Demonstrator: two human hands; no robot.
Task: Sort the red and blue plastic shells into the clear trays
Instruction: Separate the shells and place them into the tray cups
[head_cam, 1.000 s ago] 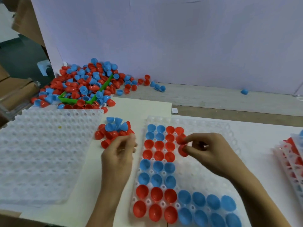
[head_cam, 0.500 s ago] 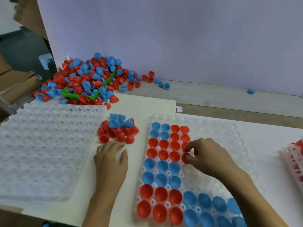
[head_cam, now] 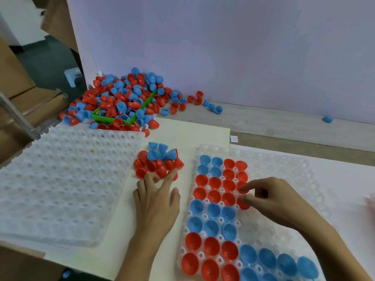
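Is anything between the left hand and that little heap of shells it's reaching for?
Nothing visible. The left hand lies on bare board, its fingertips already at the near red shells of the small heap.

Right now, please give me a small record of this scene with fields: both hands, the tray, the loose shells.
left hand: fingers spread, touching the small shell pile
right hand: fingertips at red shells in the tray
filled tray: red and blue blocks along its left side and near edge
empty tray: left, no shells
big pile: far left, mixed colours
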